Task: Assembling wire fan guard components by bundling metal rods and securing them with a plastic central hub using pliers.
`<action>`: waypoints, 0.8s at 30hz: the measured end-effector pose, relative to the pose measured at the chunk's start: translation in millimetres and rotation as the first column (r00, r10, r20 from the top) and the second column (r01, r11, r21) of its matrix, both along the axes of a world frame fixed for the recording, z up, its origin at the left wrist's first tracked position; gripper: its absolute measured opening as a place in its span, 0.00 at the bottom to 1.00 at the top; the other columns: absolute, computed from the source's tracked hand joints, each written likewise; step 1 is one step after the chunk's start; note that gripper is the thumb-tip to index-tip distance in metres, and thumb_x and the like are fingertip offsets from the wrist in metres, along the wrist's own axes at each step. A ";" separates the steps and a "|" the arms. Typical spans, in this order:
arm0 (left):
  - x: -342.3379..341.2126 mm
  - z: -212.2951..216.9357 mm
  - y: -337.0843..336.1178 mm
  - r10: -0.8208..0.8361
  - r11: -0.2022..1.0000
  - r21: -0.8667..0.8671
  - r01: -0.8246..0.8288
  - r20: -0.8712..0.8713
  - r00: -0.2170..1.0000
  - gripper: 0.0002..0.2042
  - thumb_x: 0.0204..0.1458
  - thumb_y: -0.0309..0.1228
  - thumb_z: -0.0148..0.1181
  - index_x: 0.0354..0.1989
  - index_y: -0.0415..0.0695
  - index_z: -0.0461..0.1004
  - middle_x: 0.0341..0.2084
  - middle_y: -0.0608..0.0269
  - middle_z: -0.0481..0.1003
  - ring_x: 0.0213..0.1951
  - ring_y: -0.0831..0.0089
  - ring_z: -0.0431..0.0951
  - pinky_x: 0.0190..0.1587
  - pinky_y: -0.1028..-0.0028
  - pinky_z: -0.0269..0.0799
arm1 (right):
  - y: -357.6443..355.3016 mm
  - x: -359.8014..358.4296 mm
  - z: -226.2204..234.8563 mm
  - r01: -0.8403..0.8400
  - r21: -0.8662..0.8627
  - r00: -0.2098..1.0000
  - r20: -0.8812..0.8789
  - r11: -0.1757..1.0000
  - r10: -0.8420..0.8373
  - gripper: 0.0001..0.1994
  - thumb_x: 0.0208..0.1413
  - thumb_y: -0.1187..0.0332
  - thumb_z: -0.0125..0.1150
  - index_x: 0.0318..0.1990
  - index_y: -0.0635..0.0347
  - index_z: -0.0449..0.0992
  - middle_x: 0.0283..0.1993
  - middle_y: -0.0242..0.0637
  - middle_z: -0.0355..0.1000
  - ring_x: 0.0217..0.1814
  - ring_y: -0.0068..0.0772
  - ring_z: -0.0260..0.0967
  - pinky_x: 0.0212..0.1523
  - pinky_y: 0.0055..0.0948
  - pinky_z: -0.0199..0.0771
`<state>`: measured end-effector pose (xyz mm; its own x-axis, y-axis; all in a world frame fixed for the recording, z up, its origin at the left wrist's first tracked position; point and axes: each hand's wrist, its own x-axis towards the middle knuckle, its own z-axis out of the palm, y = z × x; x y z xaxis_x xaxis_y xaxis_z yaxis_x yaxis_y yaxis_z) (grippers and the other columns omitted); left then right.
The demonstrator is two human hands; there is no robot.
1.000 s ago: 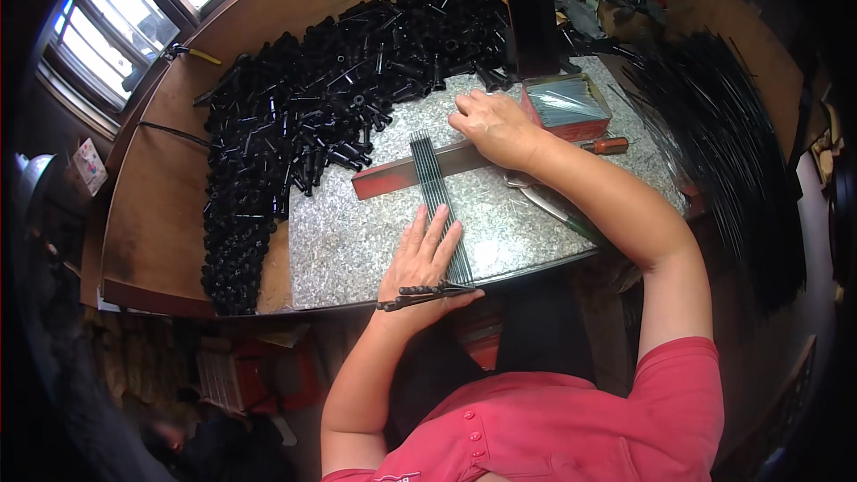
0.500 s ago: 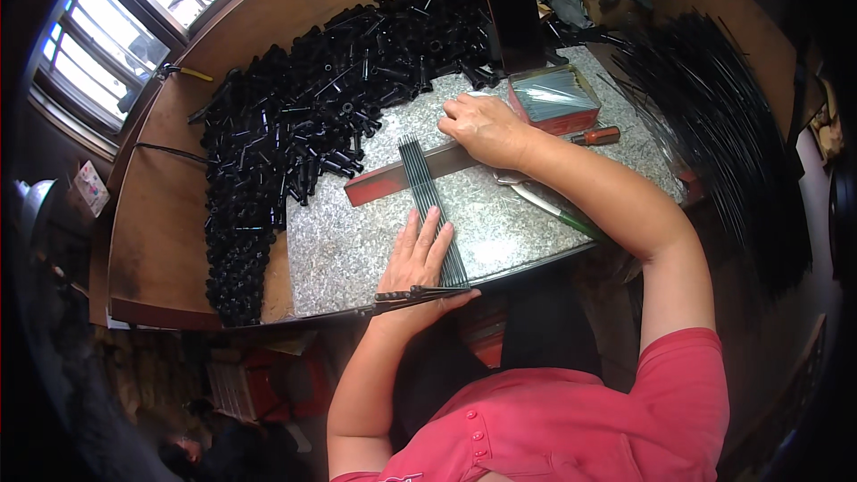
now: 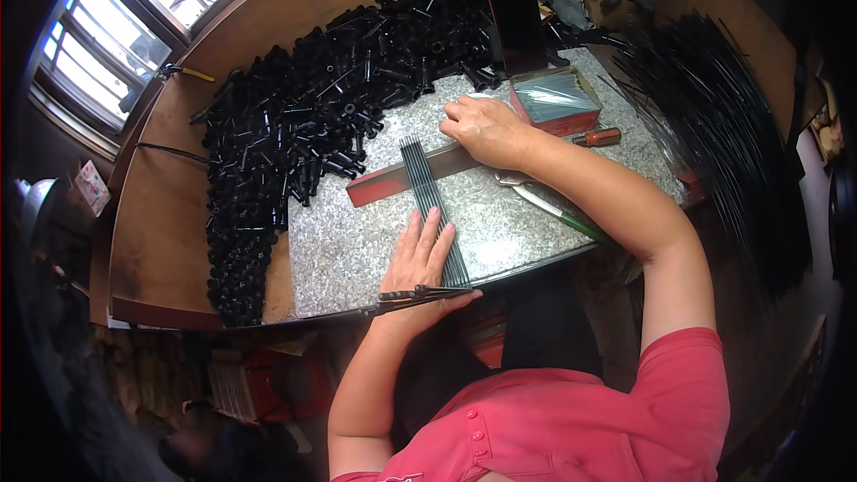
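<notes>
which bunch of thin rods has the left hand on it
The flat row across the red-ended metal bar: it has the left hand on its near part, unlike the grey rods in the red box and the black rods at right.

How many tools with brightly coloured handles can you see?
3: an orange-handled tool beside the red box, a green-handled tool toward the slab's front edge, and a yellow-handled tool near the window. Others may be hidden.

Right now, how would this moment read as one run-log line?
left hand: fingers on thin rods | right hand: at metal bar, grip unclear | rods: crossing bar
</notes>
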<state>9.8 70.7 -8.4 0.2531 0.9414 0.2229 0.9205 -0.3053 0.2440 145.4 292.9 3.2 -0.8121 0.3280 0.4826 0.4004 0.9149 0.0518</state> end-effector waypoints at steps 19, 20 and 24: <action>-0.6 -0.6 0.1 -0.008 1.000 0.004 0.008 0.004 1.000 0.44 0.33 0.50 0.70 0.59 0.39 0.60 0.62 0.45 0.54 0.64 0.45 0.50 0.62 0.52 0.52 | 1.1 1.0 -2.4 -0.008 0.026 1.000 -0.015 1.000 0.008 0.06 0.48 0.70 0.50 0.29 0.59 0.73 0.36 0.38 0.69 0.43 0.38 0.69 0.40 0.36 0.73; -0.2 -0.7 0.2 -0.008 1.000 0.001 0.008 0.005 1.000 0.44 0.33 0.50 0.70 0.59 0.39 0.60 0.62 0.45 0.54 0.64 0.45 0.50 0.62 0.52 0.52 | 1.1 1.0 -3.1 -0.012 0.025 1.000 -0.021 1.000 0.012 0.06 0.48 0.70 0.50 0.29 0.59 0.73 0.36 0.38 0.69 0.43 0.38 0.69 0.40 0.36 0.73; 0.3 -0.6 0.7 -0.008 1.000 -0.006 0.008 0.003 1.000 0.44 0.33 0.50 0.71 0.59 0.39 0.59 0.62 0.45 0.53 0.64 0.45 0.50 0.62 0.52 0.52 | 1.0 0.8 -2.5 -0.022 0.023 1.000 -0.020 0.999 0.023 0.06 0.49 0.70 0.50 0.29 0.58 0.73 0.36 0.37 0.69 0.43 0.38 0.69 0.40 0.35 0.73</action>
